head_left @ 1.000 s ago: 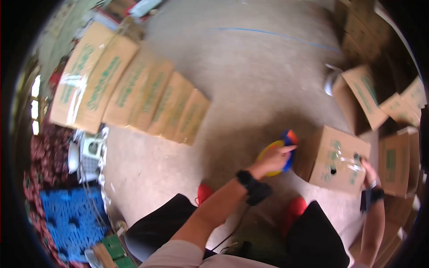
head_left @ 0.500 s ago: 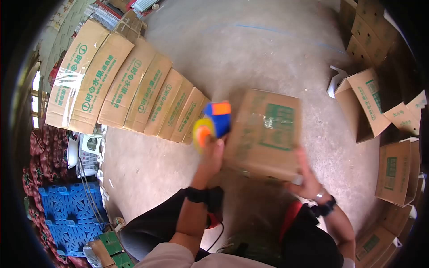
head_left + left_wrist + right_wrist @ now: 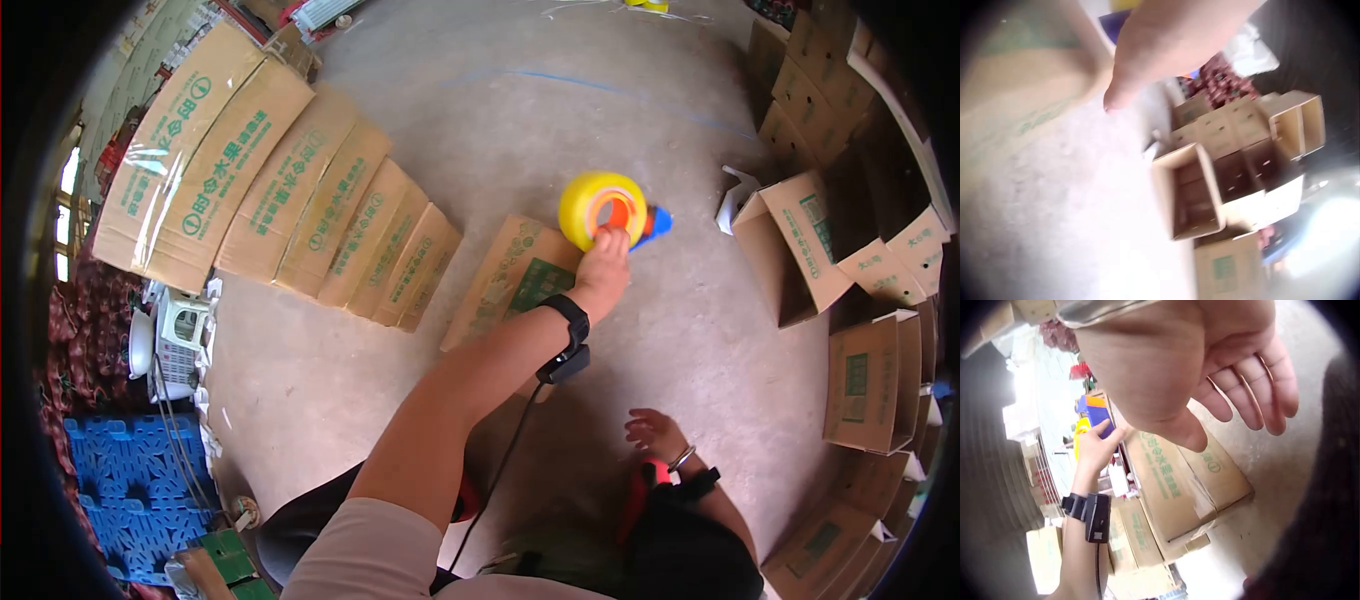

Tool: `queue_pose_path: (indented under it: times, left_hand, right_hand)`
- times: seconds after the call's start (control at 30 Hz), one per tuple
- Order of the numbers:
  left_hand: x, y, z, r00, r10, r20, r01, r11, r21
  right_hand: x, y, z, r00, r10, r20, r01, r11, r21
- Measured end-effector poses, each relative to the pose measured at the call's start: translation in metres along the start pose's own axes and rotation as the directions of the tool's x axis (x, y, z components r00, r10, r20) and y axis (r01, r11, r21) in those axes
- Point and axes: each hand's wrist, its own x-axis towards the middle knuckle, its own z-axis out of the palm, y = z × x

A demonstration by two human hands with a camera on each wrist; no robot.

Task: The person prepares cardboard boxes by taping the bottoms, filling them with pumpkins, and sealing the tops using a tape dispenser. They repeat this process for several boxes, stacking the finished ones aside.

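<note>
- Well, the left hand (image 3: 600,278) has its fingers curled round the tape dispenser (image 3: 586,212), near the core: one dispenser, one yellow roll. It should be light, stiff, rather slick; its blue body (image 3: 657,225) looks the surest hold — clear of any cutting edge.
- Just left of that hand, partly behind its wrist: one carton (image 3: 505,270). Stiff edges, probably, with softer panels; weight, I cannot tell. Opposite lower corners would suit two palms.
- Back towards the body, the right hand (image 3: 660,436), fingers loosely extended, holds nothing.
- Farther left of the left hand: a carton row (image 3: 285,185) — too overlapped to count; at least one blue pallet (image 3: 140,500).
- Well right of both hands: at least two open cartons (image 3: 822,240).
</note>
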Motion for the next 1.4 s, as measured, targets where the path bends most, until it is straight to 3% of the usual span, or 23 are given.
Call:
queue_pose_path:
  times: [0.1,0.17,0.23,0.3,0.33,0.37,0.43,0.5,0.57,0.6,0.63,0.67,0.73,0.77,0.97,1.0,1.07,1.1,1.13,1.17,1.23,1.33,1.4]
  left_hand:
    - [0.008,0.024,0.031,0.965,0.262,-0.026,-0.231,0.888,0.397]
    - [0.002,0.026,0.078,0.950,0.255,-0.181,-0.190,0.931,0.313]
    - [-0.003,0.017,0.111,0.950,0.274,-0.148,-0.224,0.932,0.285]
    - [-0.009,-0.013,0.112,0.949,0.221,-0.226,-0.244,0.966,-0.079]
    - [-0.013,-0.030,0.140,0.922,0.181,-0.343,-0.294,0.903,-0.313]
    - [-0.017,-0.050,0.108,0.895,0.390,-0.219,-0.407,0.913,-0.037]
    - [-0.022,-0.067,0.067,0.873,0.484,0.059,-0.486,0.874,0.018]
    - [-0.046,-0.075,0.049,0.873,0.424,0.242,-0.434,0.901,-0.012]
    - [-0.085,-0.047,0.051,0.919,0.158,0.361,0.138,0.729,-0.670]
    - [-0.123,-0.038,0.055,0.937,0.349,0.025,-0.275,0.779,-0.563]
    - [-0.141,-0.026,0.050,0.808,0.584,-0.084,-0.585,0.773,-0.245]
    - [-0.157,-0.019,0.044,0.786,0.599,-0.156,-0.614,0.721,-0.321]
    - [-0.184,0.004,0.077,0.714,0.697,0.062,-0.675,0.710,-0.203]
    - [-0.222,-0.017,0.075,0.761,0.639,0.114,-0.601,0.760,-0.248]
    - [-0.219,-0.030,0.063,0.776,0.630,-0.022,-0.623,0.761,-0.184]
    - [-0.209,-0.026,0.063,0.821,0.564,-0.083,-0.567,0.795,-0.216]
    - [-0.203,-0.009,0.106,0.889,0.457,0.009,-0.448,0.875,-0.183]
    - [-0.190,-0.010,0.093,0.936,0.338,-0.101,-0.350,0.854,-0.386]
    - [-0.199,-0.004,0.133,0.960,0.110,-0.256,-0.247,0.762,-0.598]
    - [-0.191,-0.005,0.106,0.983,0.084,-0.162,-0.172,0.726,-0.666]
    - [-0.168,-0.007,0.058,0.920,0.383,-0.087,-0.384,0.831,-0.403]
    - [-0.146,0.012,-0.012,0.936,0.227,0.268,0.028,0.712,-0.701]
    - [-0.145,-0.005,-0.057,0.932,0.151,0.329,0.322,0.071,-0.944]
  right_hand:
    - [-0.005,0.012,0.007,0.992,-0.024,0.122,0.013,0.996,0.091]
    - [0.005,0.038,0.002,0.959,-0.179,0.219,0.202,0.975,-0.089]
    - [-0.016,0.015,-0.017,0.987,-0.105,0.118,0.133,0.953,-0.272]
    - [-0.052,-0.020,-0.060,0.993,-0.105,-0.057,0.055,0.822,-0.566]
    - [-0.072,-0.006,-0.097,0.936,-0.248,-0.251,0.033,0.769,-0.638]
    - [-0.087,0.004,-0.132,0.838,-0.398,-0.374,0.011,0.697,-0.717]
    - [-0.143,-0.023,-0.204,0.510,-0.426,-0.748,-0.405,0.648,-0.645]
    - [-0.196,-0.029,-0.284,0.145,-0.802,-0.579,-0.780,0.267,-0.566]
    - [-0.247,-0.053,-0.342,0.145,-0.862,-0.485,-0.892,0.098,-0.441]
    - [-0.253,-0.023,-0.386,0.208,-0.813,-0.544,-0.760,0.216,-0.613]
    - [-0.245,-0.100,-0.331,0.171,-0.140,-0.975,-0.853,0.475,-0.218]
    - [-0.246,-0.086,-0.356,0.245,-0.174,-0.954,-0.865,0.405,-0.297]
    - [-0.244,-0.046,-0.382,0.316,-0.314,-0.895,-0.846,0.333,-0.416]
    - [-0.232,-0.039,-0.384,0.338,-0.376,-0.863,-0.829,0.314,-0.462]
    - [-0.227,0.028,-0.305,0.367,-0.464,-0.806,-0.771,0.333,-0.543]
    - [-0.234,0.020,-0.277,0.316,-0.387,-0.866,-0.637,0.590,-0.496]
    - [-0.231,0.010,-0.187,0.591,-0.579,-0.561,-0.705,-0.033,-0.709]
    - [-0.233,-0.015,-0.138,0.557,-0.608,-0.566,-0.577,0.206,-0.790]
    - [-0.238,-0.010,-0.112,0.640,-0.583,-0.501,-0.478,0.209,-0.853]
    - [-0.242,-0.023,-0.085,0.693,-0.574,-0.435,-0.366,0.240,-0.899]
    - [-0.248,-0.022,-0.065,0.721,-0.636,-0.275,0.003,0.399,-0.917]
    - [-0.252,-0.020,-0.064,0.710,-0.704,-0.007,0.175,0.186,-0.967]
    - [-0.257,-0.026,-0.061,0.620,-0.784,0.027,0.325,0.226,-0.918]
